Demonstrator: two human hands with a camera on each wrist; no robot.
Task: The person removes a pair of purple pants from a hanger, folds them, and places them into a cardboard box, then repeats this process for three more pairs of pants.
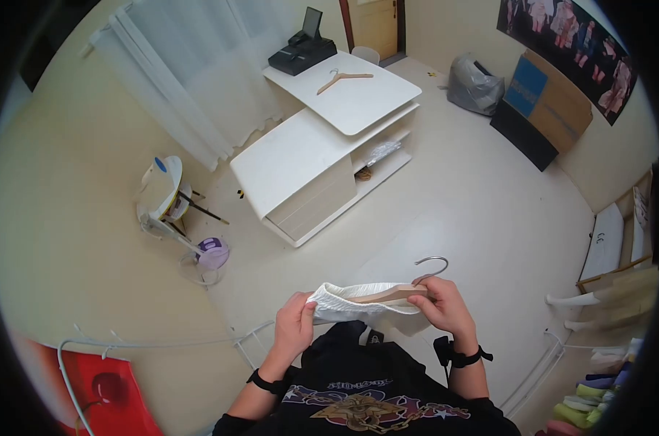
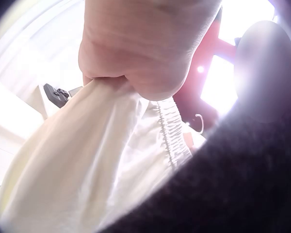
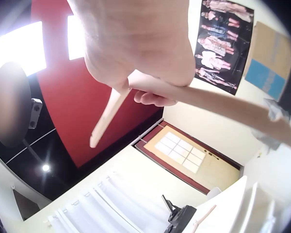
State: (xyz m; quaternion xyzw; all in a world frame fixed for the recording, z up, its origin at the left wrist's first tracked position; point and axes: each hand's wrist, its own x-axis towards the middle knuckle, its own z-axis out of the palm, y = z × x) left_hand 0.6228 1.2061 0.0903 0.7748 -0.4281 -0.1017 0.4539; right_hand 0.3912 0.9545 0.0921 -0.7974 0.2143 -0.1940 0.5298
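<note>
In the head view, my left hand (image 1: 294,325) pinches one end of the elastic waistband of a white garment (image 1: 332,308). Close to its metal hook, a wooden hanger (image 1: 389,295) is gripped by my right hand (image 1: 445,307), its far arm inside the waistband opening. The left wrist view has the garment (image 2: 72,150) hanging in folds from my left hand (image 2: 140,46), fingertips hidden. The right wrist view shows both arms of the hanger (image 3: 223,105) spreading from under my right hand (image 3: 140,43); the garment is out of that view.
Ahead stands a white counter (image 1: 293,160) with another wooden hanger (image 1: 344,78) and a black terminal (image 1: 302,52) on it. A clothes rail (image 1: 71,341) runs at the lower left. Several garments (image 1: 591,396) hang at the lower right. Cardboard (image 1: 562,109) leans on the right wall.
</note>
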